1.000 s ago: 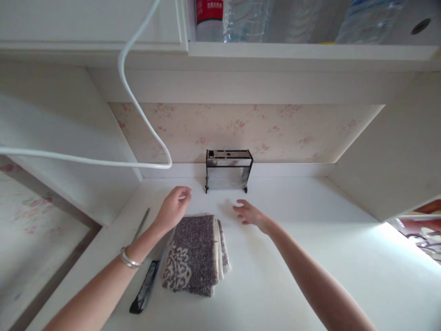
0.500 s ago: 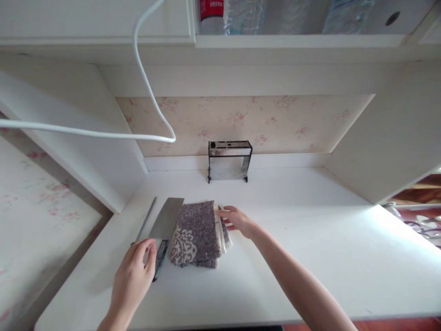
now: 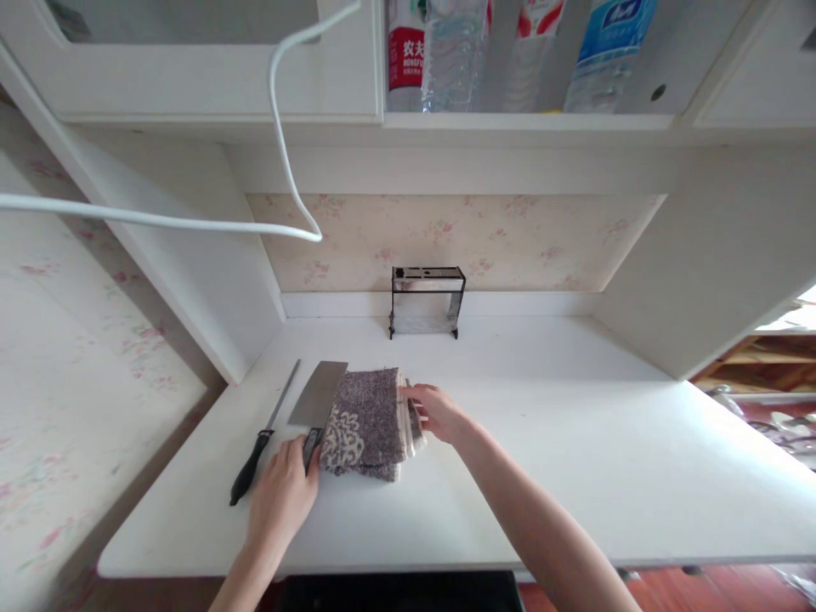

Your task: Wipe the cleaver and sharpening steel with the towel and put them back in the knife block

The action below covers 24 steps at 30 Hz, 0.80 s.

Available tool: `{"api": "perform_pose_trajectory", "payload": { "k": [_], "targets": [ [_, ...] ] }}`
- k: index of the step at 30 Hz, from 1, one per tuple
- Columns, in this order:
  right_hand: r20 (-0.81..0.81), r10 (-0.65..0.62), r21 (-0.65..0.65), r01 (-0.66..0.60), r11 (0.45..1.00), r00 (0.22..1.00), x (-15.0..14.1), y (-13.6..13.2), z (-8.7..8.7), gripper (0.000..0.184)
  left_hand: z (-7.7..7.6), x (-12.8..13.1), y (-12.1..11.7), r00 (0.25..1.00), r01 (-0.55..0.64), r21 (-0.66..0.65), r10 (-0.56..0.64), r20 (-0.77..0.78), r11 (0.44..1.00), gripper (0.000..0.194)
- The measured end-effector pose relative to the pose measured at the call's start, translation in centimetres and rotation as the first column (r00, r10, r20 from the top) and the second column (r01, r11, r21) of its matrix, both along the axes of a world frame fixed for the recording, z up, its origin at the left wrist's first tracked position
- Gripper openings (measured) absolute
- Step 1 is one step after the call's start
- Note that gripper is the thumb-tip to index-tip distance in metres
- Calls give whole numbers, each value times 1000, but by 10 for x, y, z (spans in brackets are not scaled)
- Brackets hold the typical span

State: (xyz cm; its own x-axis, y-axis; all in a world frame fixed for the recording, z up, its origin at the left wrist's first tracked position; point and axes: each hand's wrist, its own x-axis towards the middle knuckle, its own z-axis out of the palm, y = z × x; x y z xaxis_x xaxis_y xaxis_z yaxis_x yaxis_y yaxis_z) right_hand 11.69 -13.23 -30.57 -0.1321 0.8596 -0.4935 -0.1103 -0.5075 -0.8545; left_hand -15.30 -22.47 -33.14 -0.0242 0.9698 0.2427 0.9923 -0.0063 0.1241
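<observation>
A folded grey-brown towel [image 3: 373,416] with a pale pattern lies on the white counter. My right hand [image 3: 439,412] grips its right folded edge, some fingertips hidden among the layers. To the left, a cleaver [image 3: 319,393] lies flat, its wide grey blade pointing away and its right side against the towel. My left hand [image 3: 286,484] is closed around the cleaver's dark handle, which shows between thumb and fingers. Left of that hand rests a sharpening steel [image 3: 261,442] with a black handle and thin grey rod.
A metal knife rack [image 3: 426,286] with black edges stands at the back wall. Bottles [image 3: 452,59] fill an overhead shelf. A white cable [image 3: 223,226] hangs in front at upper left. Side panels [image 3: 714,255] bound the counter [image 3: 574,476].
My left hand has moved right, from between the steel and the cleaver onto the cleaver's handle, uncovering the steel's black handle. My right hand stays at the towel's edge. The view has tilted up.
</observation>
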Motion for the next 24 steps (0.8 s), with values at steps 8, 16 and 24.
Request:
{"api": "perform_pose_trajectory", "payload": {
  "k": [8,16,24],
  "targets": [
    [-116,156,44,-152,987,981,-32,-18,3,38,5,8,2,991,-35,-63,26,-128,997,31],
    [-366,108,49,-97,994,924,-42,-30,-12,52,4,5,11,998,-52,-134,49,-29,990,31],
    [-497,-260,145,374,916,828,-8,-24,-16,41,6,19,15,990,-89,31,85,115,996,32]
  ]
}}
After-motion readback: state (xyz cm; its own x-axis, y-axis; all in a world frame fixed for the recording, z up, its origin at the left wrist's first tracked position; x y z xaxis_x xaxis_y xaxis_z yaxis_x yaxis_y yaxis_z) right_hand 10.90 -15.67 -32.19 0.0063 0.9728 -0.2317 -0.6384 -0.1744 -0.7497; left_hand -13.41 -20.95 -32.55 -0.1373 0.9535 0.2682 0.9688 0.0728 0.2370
